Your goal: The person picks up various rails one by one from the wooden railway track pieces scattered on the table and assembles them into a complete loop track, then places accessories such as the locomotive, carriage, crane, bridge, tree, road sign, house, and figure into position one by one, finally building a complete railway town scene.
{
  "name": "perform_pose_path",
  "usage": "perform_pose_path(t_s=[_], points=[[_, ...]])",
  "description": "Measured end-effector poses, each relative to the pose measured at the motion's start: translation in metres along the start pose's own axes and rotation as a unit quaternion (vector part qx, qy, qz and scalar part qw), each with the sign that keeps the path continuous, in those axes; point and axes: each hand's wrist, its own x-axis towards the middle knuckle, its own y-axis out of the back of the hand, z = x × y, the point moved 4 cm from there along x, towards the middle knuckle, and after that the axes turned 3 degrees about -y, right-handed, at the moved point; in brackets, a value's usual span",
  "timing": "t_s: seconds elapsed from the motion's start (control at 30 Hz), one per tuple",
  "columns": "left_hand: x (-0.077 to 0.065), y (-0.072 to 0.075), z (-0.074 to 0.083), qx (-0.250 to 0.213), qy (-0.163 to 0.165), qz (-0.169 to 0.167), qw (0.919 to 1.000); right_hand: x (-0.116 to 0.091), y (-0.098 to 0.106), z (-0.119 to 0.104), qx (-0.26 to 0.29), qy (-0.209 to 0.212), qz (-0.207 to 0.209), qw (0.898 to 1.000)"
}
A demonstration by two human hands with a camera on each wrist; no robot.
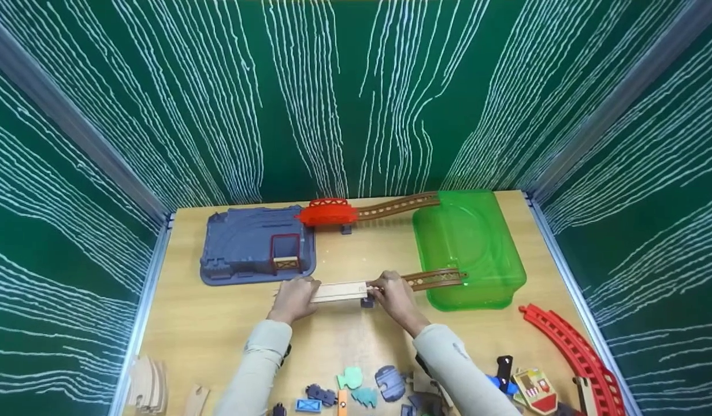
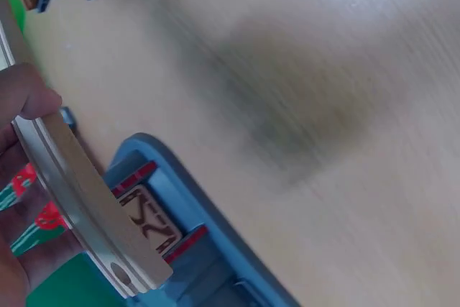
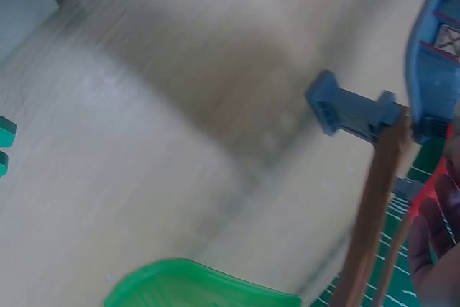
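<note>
My left hand [image 1: 295, 297] grips a pale wooden train track piece [image 1: 340, 291], thumb on the near side and fingers on the far side. In the left wrist view the piece [image 2: 97, 213] is raised, its free end over the blue-grey base [image 2: 215, 249]. My right hand [image 1: 395, 297] pinches the left end of a brown track [image 1: 434, 280], where the pale piece meets it. Under that end stands a blue-grey support [image 3: 352, 109]; the joint itself is partly hidden by my fingers. The brown track's right end lies at the green translucent tunnel base [image 1: 477, 245].
A red bridge [image 1: 328, 214] and another brown track [image 1: 397, 207] run along the back. Red curved tracks [image 1: 581, 352] lie at the right, pale curved tracks [image 1: 148, 384] at the left. Several small toy parts, including a green tree [image 1: 350, 377], sit along the front.
</note>
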Motion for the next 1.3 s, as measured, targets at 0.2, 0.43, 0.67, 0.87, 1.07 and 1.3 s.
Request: perform_pose_path(t_s=[0.2, 0.43, 0.67, 0.87, 1.07, 1.3], points=[[-0.001, -0.016, -0.001, 0.001, 0.008, -0.027, 0.9996, -0.011, -0.010, 0.002, 0.003, 0.005, 0.007, 1.000], [0.002, -0.025, -0.007, -0.002, 0.010, -0.032, 0.9994, -0.012, -0.014, 0.001, 0.008, 0.050, 0.030, 0.998], [0.003, -0.028, -0.011, -0.001, 0.004, -0.036, 0.9993, -0.011, -0.018, 0.000, -0.013, 0.098, 0.020, 0.995], [0.004, -0.033, -0.013, -0.031, 0.015, -0.036, 0.9988, -0.012, -0.020, -0.002, -0.049, 0.104, -0.021, 0.993], [0.007, -0.038, -0.015, -0.047, 0.026, -0.048, 0.9974, -0.011, -0.022, -0.002, -0.059, 0.079, -0.059, 0.993], [0.008, -0.043, -0.017, -0.065, 0.045, -0.060, 0.9951, -0.008, -0.021, 0.000, -0.059, 0.063, -0.088, 0.992]])
